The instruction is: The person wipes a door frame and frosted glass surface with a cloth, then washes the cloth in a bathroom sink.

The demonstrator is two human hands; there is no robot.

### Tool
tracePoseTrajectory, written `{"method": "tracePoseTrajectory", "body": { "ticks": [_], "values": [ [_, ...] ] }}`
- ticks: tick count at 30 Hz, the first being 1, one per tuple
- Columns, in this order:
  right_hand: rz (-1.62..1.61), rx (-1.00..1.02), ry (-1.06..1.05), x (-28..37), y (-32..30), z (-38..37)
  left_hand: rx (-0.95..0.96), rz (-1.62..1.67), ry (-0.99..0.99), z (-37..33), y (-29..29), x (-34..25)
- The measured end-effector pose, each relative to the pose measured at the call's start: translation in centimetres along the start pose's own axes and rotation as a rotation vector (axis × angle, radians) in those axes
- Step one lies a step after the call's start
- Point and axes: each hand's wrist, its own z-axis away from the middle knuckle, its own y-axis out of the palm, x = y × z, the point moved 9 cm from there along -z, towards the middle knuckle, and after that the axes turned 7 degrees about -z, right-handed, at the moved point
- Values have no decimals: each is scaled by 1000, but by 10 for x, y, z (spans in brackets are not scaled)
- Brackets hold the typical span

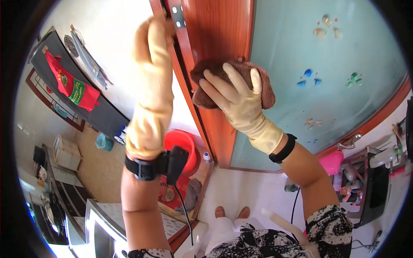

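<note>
Brown cloth lies against the wooden door under the right hand, fingers spread; left of it, the left hand is near a metal plate, its fingers' grip impossible to tell.

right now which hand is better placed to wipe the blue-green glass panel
Right, probably: the gloved right hand is spread on the brown cloth, which overlaps the edge of the glass panel. The left hand is farther from it, with no cloth visible.
</note>
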Motion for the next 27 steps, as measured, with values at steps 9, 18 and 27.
{"method": "tracePoseTrajectory", "body": {
  "ticks": [9,18,27],
  "values": [
    [-3,-289,-141,8,8,20,316,534,-631,196,45,212],
    [-24,-36,-140,82,86,194,457,842,-593,211,56,232],
    [-565,466,-58,132,238,479,325,506,-310,212,61,237]
  ]
}}
